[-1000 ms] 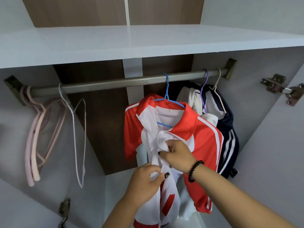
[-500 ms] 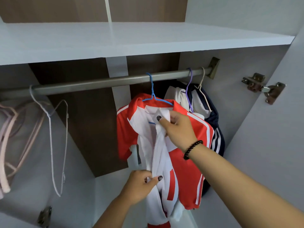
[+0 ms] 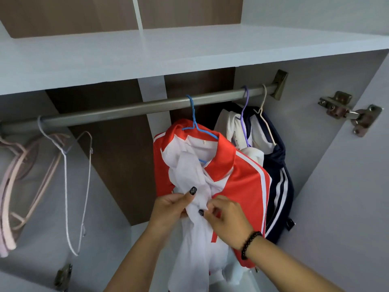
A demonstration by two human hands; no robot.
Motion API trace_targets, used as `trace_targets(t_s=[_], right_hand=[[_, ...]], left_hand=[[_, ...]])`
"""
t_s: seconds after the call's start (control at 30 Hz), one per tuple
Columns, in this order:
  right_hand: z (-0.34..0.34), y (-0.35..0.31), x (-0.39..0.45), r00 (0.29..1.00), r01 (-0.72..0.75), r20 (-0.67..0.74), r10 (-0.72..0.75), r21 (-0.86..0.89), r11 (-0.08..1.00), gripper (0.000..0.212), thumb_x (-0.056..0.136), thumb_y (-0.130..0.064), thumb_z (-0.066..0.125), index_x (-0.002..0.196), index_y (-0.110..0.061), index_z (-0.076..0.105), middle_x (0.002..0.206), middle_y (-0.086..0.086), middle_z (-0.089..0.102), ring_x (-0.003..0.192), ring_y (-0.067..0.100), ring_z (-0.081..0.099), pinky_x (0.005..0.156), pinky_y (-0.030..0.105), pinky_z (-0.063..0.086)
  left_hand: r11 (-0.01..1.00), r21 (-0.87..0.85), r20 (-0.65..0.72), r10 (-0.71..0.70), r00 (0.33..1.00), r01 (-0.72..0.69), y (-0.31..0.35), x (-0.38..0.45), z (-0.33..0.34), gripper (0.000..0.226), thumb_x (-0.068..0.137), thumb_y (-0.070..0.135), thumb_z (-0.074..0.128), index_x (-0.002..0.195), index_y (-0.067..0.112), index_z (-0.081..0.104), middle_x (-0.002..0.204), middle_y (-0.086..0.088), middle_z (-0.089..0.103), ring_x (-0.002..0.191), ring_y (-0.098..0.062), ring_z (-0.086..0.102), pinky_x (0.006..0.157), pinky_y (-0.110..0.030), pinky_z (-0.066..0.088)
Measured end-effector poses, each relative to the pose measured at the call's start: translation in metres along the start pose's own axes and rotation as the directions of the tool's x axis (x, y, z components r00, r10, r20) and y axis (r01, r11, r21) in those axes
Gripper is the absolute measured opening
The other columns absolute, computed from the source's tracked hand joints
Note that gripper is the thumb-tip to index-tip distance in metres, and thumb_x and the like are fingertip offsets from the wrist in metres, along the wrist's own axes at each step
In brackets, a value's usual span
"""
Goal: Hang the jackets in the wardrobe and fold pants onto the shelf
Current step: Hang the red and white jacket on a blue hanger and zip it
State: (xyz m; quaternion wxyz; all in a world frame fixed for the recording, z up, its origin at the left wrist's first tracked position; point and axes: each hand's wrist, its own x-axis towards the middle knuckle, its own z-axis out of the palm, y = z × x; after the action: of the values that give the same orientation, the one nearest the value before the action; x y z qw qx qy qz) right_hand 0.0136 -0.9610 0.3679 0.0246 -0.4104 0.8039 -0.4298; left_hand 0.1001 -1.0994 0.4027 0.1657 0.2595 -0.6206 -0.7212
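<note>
Your right hand (image 3: pixel 226 220) dropped from the collar to 6 o'clock; with left hand (image 3: pixel 171 209), both pinch the red jacket (image 3: pixel 237 178) front. Closing it, nearly hung.

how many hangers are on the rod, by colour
blue hanger, carrying the red and white jacket: 1
purple hanger, with clothes on it: 1
cream hanger, with the navy jacket: 1
white wire hanger, bare: 1
pink hangers, bunched at the left end, count unclear: at least 2
total: at least 6

Smooth cloth jacket (image 3: pixel 237 178), matt metal rail (image 3: pixel 130 111)
</note>
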Motion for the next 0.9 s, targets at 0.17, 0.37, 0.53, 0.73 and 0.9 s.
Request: trace_targets(t_s=[0.17, 0.37, 0.53, 0.73, 0.9], right_hand=[[-0.033, 0.009, 0.02, 0.981, -0.098, 0.192, 0.036, 0.321, 0.942, 0.022, 0.078, -0.008, 0.063, 0.061, -0.009, 0.049, 0.07, -0.001, 0.043, 0.063, 0.005, 0.04, 0.062, 0.018, 0.034], [-0.07, 0.025, 0.039, 0.859, -0.485, 0.46, 0.225, 0.59, 0.646, 0.019, 0.074, -0.026, 0.069, 0.071, -0.013, 0.056, 0.088, 0.013, 0.045, 0.083, 0.026, 0.038, 0.072, 0.035, 0.03], [-0.079, 0.019, 0.047, 0.861, -0.503, 0.379, 0.34, 0.531, 0.682, 0.034, 0.09, -0.025, 0.06, 0.066, -0.014, 0.039, 0.064, 0.008, 0.032, 0.055, 0.012, 0.033, 0.053, 0.021, 0.025], [-0.079, 0.025, 0.045, 0.955, -0.285, 0.163, 0.247, 0.285, 0.915, 0.029, 0.096, -0.016, 0.052, 0.068, -0.011, 0.045, 0.063, -0.003, 0.041, 0.051, 0.0, 0.035, 0.053, 0.012, 0.031], [-0.091, 0.034, 0.044, 0.975, -0.213, 0.024, 0.223, 0.403, 0.89, 0.031, 0.09, -0.007, 0.061, 0.062, -0.017, 0.052, 0.063, -0.002, 0.042, 0.057, 0.001, 0.036, 0.057, 0.012, 0.034]], left_hand=[[0.973, 0.222, -0.015, 0.065, 0.998, -0.06, -0.013, 0.005, 0.0, 0.016, 0.078, 0.031, 0.073, 0.077, 0.016, 0.076, 0.071, 0.004, 0.072, 0.068, -0.009, 0.065, 0.067, -0.022, 0.052], [0.949, 0.314, 0.114, -0.077, 0.991, 0.038, -0.041, 0.011, 0.009, 0.026, 0.078, 0.016, 0.079, 0.099, 0.031, 0.074, 0.098, 0.01, 0.075, 0.097, -0.014, 0.07, 0.084, -0.031, 0.057], [0.874, 0.486, 0.153, -0.089, 0.984, 0.004, -0.045, 0.016, 0.03, 0.033, 0.075, 0.032, 0.08, 0.106, 0.038, 0.068, 0.108, 0.023, 0.067, 0.105, -0.004, 0.06, 0.093, -0.027, 0.05], [0.799, 0.577, 0.311, -0.023, 0.95, -0.17, -0.031, 0.018, 0.048, 0.021, 0.084, 0.041, 0.069, 0.103, 0.046, 0.061, 0.097, 0.041, 0.062, 0.096, 0.02, 0.055, 0.073, -0.001, 0.042], [0.787, 0.613, 0.157, -0.03, 0.987, -0.074, -0.033, 0.026, 0.052, 0.04, 0.098, 0.031, 0.05, 0.062, 0.013, 0.05, 0.054, 0.003, 0.05, 0.056, -0.009, 0.052, 0.06, -0.027, 0.042]])
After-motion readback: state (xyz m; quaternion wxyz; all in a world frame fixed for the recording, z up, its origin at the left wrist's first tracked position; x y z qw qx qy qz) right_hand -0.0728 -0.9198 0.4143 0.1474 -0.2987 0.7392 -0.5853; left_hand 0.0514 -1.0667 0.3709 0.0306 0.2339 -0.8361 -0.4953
